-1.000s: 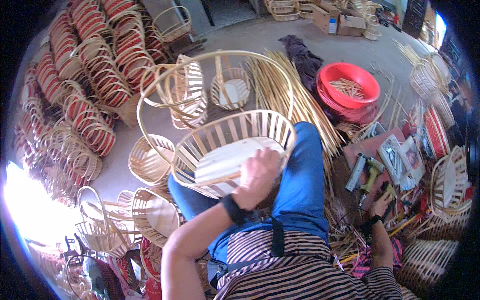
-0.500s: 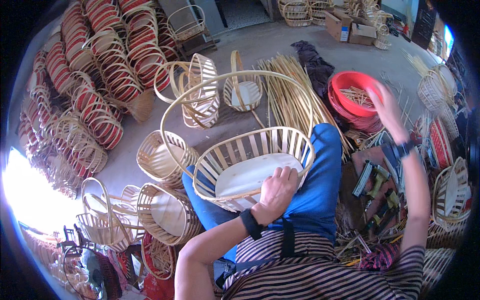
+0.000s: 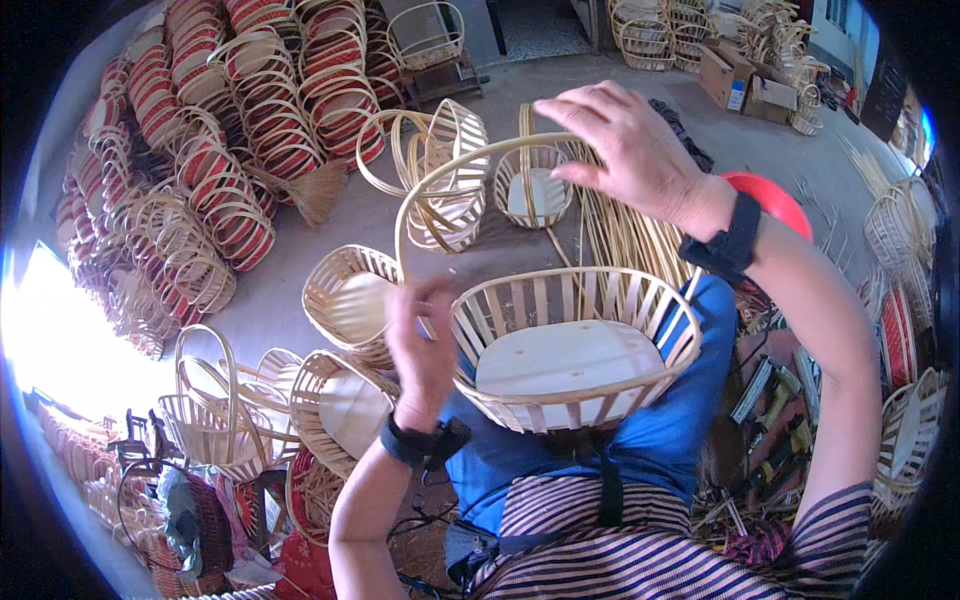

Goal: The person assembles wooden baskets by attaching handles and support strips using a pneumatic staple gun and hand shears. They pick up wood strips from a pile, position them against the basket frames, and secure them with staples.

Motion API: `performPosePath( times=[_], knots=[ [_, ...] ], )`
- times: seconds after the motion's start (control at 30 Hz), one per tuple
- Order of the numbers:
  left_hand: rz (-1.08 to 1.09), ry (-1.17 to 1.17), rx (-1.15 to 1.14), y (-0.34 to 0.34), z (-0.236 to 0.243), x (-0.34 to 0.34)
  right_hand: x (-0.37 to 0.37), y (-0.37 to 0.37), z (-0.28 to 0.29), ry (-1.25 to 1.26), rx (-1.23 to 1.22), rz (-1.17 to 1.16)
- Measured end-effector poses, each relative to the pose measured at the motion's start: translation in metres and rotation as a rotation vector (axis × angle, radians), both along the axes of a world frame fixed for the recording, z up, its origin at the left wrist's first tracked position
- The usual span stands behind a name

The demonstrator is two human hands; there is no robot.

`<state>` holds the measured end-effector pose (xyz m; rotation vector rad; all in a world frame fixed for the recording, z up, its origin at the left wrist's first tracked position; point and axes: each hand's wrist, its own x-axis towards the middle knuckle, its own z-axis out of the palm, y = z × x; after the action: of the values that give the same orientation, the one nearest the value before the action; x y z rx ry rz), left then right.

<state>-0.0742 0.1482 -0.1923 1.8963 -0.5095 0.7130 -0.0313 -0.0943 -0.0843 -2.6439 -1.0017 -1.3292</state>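
Observation:
A pale slatted bamboo basket [image 3: 600, 405] with a flat wooden bottom rests on my lap, against my blue trousers. Its tall arched handle [image 3: 450, 170] rises from the left rim and curves over to the right. My left hand [image 3: 420, 345], blurred by motion, grips the left rim where the handle's foot joins it. My right hand [image 3: 635, 150] is raised above the basket and holds the top of the arch between fingers and thumb. Both wrists wear black bands.
Stacks of red-banded baskets [image 3: 250, 130] fill the upper left. Unfinished baskets [image 3: 345, 300] lie on the concrete floor to my left and ahead [image 3: 535, 190]. A bundle of bamboo strips [image 3: 625, 235], a red basin [image 3: 775, 200] and hand tools [image 3: 775, 400] lie on my right.
My right hand came up from the right side and took the top of the handle. My left hand shifted from the near rim to the left rim. The basket turned on my lap.

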Motion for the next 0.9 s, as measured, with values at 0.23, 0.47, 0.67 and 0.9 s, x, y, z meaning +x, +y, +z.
performPosePath(
  times=[0.23, 0.47, 0.67, 0.9],
  knots=[
    [-0.343, 0.498, -0.497, 0.016, -0.034, 0.035, 0.007, 0.085, -0.013, 0.038, -0.134, 0.364],
    [-0.618, 0.451, -0.674, 0.009, -0.051, 0.030, 0.030, 0.134, -0.032, 0.084, -0.524, 0.210],
    [-0.526, 0.533, -0.892, 0.016, -0.039, 0.015, 0.034, 0.148, -0.030, 0.049, -0.545, 0.268],
    [-0.546, 0.532, -1.068, 0.029, -0.050, 0.021, 0.033, 0.161, -0.038, 0.143, -0.331, 0.234]
  ],
)
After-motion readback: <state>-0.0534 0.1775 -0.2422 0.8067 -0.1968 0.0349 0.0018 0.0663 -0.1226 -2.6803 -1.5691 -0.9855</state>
